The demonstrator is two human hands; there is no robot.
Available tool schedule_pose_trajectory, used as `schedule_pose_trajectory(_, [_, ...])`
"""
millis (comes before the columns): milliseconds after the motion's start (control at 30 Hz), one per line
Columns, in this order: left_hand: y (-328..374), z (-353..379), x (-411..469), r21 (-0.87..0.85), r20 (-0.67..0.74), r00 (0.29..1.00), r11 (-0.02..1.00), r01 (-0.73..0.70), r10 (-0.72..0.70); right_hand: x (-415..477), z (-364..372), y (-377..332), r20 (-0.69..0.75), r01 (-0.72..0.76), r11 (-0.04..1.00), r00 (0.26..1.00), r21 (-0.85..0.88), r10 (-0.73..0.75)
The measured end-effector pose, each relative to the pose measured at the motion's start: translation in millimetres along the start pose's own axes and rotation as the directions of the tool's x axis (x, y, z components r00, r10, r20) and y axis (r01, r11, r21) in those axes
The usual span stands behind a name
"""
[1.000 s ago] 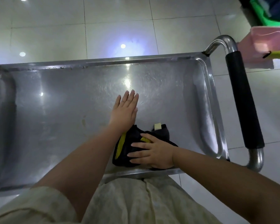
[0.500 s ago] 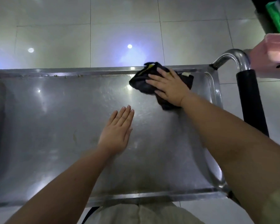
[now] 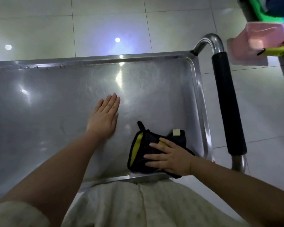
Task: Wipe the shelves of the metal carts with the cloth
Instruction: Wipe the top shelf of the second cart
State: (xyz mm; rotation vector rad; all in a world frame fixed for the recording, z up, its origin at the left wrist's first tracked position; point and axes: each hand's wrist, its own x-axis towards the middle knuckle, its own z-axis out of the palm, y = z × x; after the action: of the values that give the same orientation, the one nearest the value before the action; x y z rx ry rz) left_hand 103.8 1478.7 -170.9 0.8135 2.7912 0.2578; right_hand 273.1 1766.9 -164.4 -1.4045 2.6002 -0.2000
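Cloth (image 3: 143, 153) on the shelf (image 3: 56, 104), near right corner.
Black, yellow-edged, bunched, lying crosswise, loop pointing away; our right hand (image 3: 170, 158) presses it, fingers spread; our left hand (image 3: 103, 118) lies flat on scuffed steel, fingers together.

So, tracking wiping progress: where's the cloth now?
Head view: the cloth lies at the near right corner of the shelf, pressed under the right hand.

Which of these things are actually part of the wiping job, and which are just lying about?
Part of the job:
- black-and-yellow cloth, pressed under the right hand
- metal cart shelf, with the left hand resting flat on it

Just lying about, beyond the cart handle:
- pink plastic tub
- yellow-and-black item against it
- green container behind
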Motion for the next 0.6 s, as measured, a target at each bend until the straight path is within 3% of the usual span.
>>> schedule_pose_trajectory(67, [2, 1, -3, 0.003, -0.002, 1.0, 1.0, 0.0, 0.0, -4, -3, 7, 0.047, 0.121, 0.993, 0.991, 0.006, -0.122])
schedule_pose_trajectory(133, [1, 2, -4, 0.012, 0.0, 1.0, 1.0, -0.006, 0.006, 4, -7, 32, 0.063, 0.147, 0.989, 0.987, 0.007, -0.147])
schedule_pose_trajectory(200, [0, 3, -5, 0.026, 0.007, 1.0, 1.0, -0.005, 0.005, 18, -13, 66, 0.021, 0.0, 0.999, 1.0, -0.036, 0.0])
schedule_pose_trajectory(267, [1, 2, -4, 0.021, 0.003, 1.0, 1.0, -0.004, 0.004, 40, -24, 108, -0.029, -0.258, 0.965, 0.966, -0.046, 0.256])
schedule_pose_trajectory(400, [4, 1, -4, 0.017, -0.022, 1.0, 1.0, -0.007, 0.007, 91, -59, 181, -0.051, -0.698, 0.712, 0.71, 0.074, 0.702])
schedule_pose_trajectory(500, [2, 2, 0, 0.021, -0.022, 1.0, 1.0, -0.002, 0.002, 111, -68, 215, -0.049, -0.873, 0.481, 0.478, 0.084, 0.877])
schedule_pose_trajectory(600, [1, 3, 3, 0.024, -0.016, 1.0, 1.0, 0.02, -0.02, 110, -67, 218, -0.044, -0.953, 0.261, 0.257, 0.153, 0.965])
